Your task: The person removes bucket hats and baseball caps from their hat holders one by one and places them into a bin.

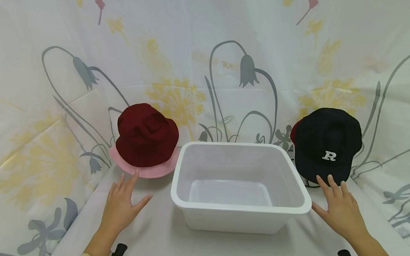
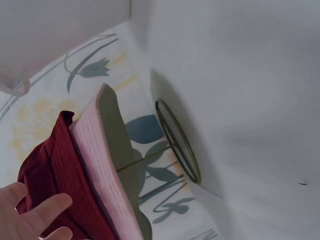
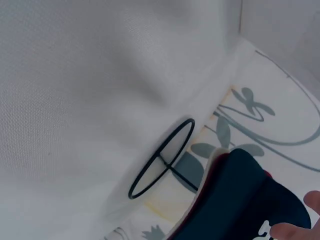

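Observation:
A dark red bucket hat (image 1: 145, 137) sits over a pink-brimmed hat (image 1: 157, 170) on the left; the left wrist view shows them on a thin wire stand (image 2: 176, 142). My left hand (image 1: 121, 204) is just in front of the pink brim, fingers spread, holding nothing. To the right, a black cap (image 1: 328, 142) with a white R covers a red one on another wire stand (image 3: 162, 157). Close to its visor is my right hand (image 1: 342, 209), fingers extended and thumb apart. Whether the fingertips touch the visor I cannot tell. Between the hands stands a white plastic tub (image 1: 240, 209) with nothing inside.
The tub stands on a white-covered table (image 1: 153, 227). Behind and at both sides hangs a white curtain (image 1: 192, 53) printed with grey and yellow flowers. The hats stand close to the curtain at the back of the table.

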